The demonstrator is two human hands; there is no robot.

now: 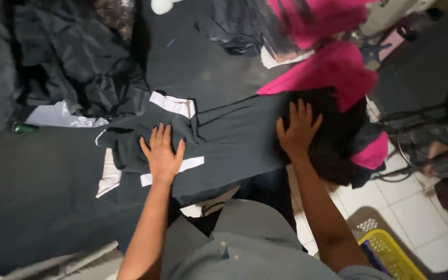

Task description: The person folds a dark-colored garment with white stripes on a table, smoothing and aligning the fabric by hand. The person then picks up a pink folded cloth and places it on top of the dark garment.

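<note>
the bench under me is covered in dark cloth, with crumpled black fabric heaped far left and pink fabric far right. across the middle lies the black garment, spread out flat and running left to right, with white bands at its left end and one more just near my left wrist. it looks soft and light to me, limp rather than stiff, likely to slide a little on the smooth cloth below and to wrinkle if dragged. i judge the edges and the banded end the best places to pinch it, since the flat middle gives nothing to grip. my left hand lies palm down on the left part, fingers spread, pressing and not gripping. my right hand lies palm down on the right part, fingers fanned, where the garment droops over the bench edge toward the pink cloth. a yellow basket sits on the tiled floor near right.
</note>
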